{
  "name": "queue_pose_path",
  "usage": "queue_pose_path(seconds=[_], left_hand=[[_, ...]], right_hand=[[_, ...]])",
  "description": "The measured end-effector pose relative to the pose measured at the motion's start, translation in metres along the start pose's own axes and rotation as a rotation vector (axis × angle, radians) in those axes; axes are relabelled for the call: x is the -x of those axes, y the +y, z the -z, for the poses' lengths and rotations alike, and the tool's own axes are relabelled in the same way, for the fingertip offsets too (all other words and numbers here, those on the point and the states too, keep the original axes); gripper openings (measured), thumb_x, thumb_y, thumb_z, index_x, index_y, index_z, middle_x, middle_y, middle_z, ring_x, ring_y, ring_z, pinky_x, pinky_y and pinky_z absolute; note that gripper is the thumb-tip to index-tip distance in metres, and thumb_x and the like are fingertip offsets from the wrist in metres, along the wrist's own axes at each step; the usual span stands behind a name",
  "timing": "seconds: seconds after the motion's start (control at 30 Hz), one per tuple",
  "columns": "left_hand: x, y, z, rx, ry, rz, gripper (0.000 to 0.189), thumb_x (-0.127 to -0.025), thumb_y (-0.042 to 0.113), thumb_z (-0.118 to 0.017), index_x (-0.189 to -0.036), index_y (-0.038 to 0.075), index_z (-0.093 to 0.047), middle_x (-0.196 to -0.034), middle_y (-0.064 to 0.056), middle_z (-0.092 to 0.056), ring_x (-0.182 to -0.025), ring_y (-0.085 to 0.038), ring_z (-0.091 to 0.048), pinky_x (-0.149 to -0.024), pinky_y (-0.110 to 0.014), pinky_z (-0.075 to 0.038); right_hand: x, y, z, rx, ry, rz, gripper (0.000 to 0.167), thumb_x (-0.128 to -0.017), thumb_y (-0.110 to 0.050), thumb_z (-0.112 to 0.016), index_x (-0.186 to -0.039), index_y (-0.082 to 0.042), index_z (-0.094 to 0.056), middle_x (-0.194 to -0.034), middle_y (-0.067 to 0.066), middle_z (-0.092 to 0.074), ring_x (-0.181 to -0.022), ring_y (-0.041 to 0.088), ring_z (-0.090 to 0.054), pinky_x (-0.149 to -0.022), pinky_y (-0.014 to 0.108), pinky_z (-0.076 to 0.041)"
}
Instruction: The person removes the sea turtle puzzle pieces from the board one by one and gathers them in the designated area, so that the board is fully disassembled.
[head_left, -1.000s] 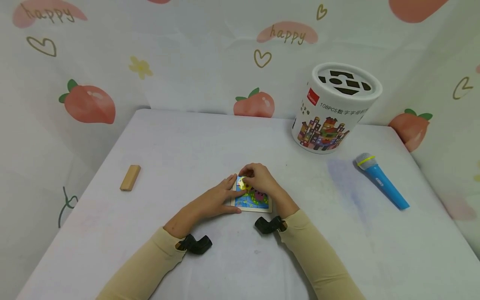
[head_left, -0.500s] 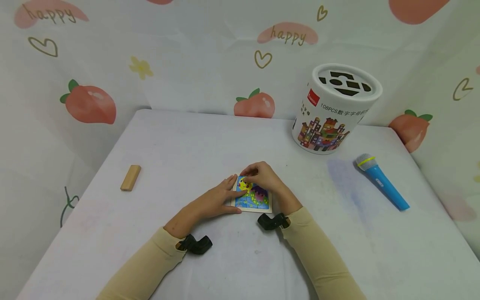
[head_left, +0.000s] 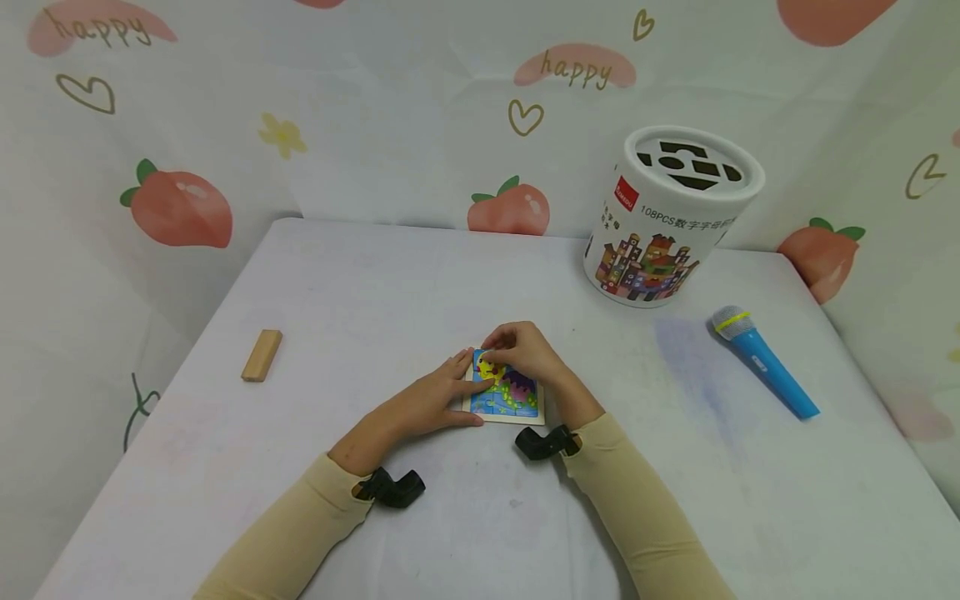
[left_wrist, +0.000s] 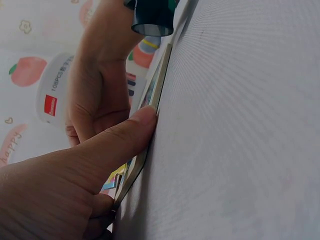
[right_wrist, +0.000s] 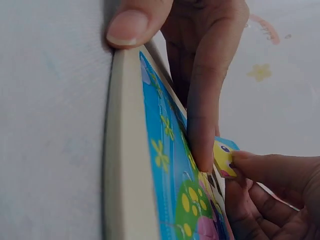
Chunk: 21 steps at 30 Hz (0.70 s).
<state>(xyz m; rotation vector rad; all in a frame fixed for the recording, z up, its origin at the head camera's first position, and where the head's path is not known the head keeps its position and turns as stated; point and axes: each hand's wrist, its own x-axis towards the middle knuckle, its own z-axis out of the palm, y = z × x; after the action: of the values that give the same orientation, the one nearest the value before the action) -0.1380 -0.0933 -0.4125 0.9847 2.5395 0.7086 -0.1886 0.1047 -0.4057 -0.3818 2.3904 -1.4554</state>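
A small jigsaw puzzle in a pale wooden frame (head_left: 525, 422) lies on the white table, its picture blue with yellow, green and purple parts. My left hand (head_left: 427, 402) is spread over its left side. The left thumb (left_wrist: 146, 117) rests at the near edge of the frame, and the straight index finger (right_wrist: 204, 120) presses on the picture. At the upper left of the puzzle, my right hand (head_left: 531, 357) pinches a yellow-and-blue puzzle piece (right_wrist: 223, 156) with an eye on it, between thumb and finger. The piece stands tilted up from the board.
A plain wooden block (head_left: 261, 356) lies to the left. At the back right stands a large white tub (head_left: 663, 225) with a holed lid. A blue toy microphone (head_left: 772, 371) rests on the right side. A patterned cloth (head_left: 390, 108) hangs behind the table (head_left: 360, 283).
My right hand has shifted slightly right and away from me, still pinching the piece, and the piece's yellow face has turned more into view. The left hand has stayed put.
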Motion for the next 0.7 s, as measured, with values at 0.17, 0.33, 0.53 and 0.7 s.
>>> queue_pose_path(seconds=[0.17,0.33,0.53,0.7], left_hand=[[0.000,0.001,0.001,0.004,-0.006,0.009,0.060,-0.086,0.041,-0.064,-0.138,0.017,-0.047,-0.156,-0.019,-0.008,-0.145,-0.033,-0.006,-0.112,-0.051,-0.024],[-0.001,0.001,0.002,-0.004,-0.015,0.029,0.060,-0.086,0.042,-0.063,-0.139,0.020,-0.046,-0.156,-0.019,-0.008,-0.145,-0.033,-0.007,-0.112,-0.051,-0.025],[-0.001,0.003,0.001,-0.007,-0.026,0.051,0.061,-0.086,0.044,-0.062,-0.140,0.022,-0.044,-0.156,-0.017,-0.007,-0.145,-0.032,-0.006,-0.113,-0.050,-0.022],[0.000,0.004,0.002,-0.006,-0.019,0.052,0.061,-0.086,0.044,-0.063,-0.139,0.022,-0.045,-0.156,-0.017,-0.007,-0.145,-0.032,-0.006,-0.113,-0.050,-0.023]], right_hand=[[0.001,0.001,0.005,-0.006,0.033,-0.050,0.015,-0.085,-0.009,-0.067,-0.094,0.002,-0.065,-0.085,0.012,-0.066,-0.070,0.012,-0.061,-0.067,0.025,-0.053],[0.004,0.005,0.013,-0.011,0.052,-0.115,0.015,-0.085,-0.013,-0.068,-0.094,-0.001,-0.067,-0.086,0.009,-0.067,-0.071,0.012,-0.061,-0.068,0.022,-0.052],[0.011,0.013,0.025,-0.030,0.069,-0.154,0.017,-0.086,-0.015,-0.067,-0.098,-0.002,-0.068,-0.087,0.009,-0.067,-0.071,0.013,-0.059,-0.063,0.022,-0.050],[0.016,0.019,0.034,-0.046,0.078,-0.178,0.018,-0.087,-0.015,-0.066,-0.100,-0.002,-0.067,-0.090,0.010,-0.068,-0.073,0.014,-0.061,-0.070,0.024,-0.053]])
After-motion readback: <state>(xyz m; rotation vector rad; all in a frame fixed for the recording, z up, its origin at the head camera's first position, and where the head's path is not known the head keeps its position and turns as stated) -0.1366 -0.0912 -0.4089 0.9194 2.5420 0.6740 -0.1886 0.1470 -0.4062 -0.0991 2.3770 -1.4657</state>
